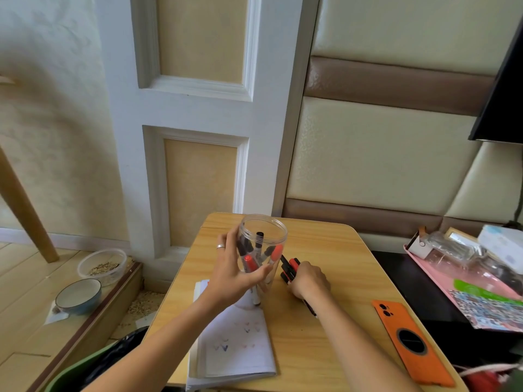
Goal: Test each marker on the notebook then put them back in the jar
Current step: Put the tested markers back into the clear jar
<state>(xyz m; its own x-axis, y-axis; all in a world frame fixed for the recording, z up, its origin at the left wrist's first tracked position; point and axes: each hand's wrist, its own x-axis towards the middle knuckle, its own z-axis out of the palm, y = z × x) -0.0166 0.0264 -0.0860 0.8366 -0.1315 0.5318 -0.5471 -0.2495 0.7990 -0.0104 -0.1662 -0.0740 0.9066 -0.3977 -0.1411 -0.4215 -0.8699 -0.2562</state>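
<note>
Left hand (232, 271) grips the tilted jar (261, 250); right hand (308, 281) beside it clutches a marker bundle (290, 268) — fed in together, they could jam at the rim or spill.

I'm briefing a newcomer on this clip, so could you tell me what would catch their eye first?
The clear jar at mid-table, gripped by the left hand, with red and black markers inside. Just right of it, the right hand holds a bundle of markers. An orange phone lies near the table's right edge.
</note>
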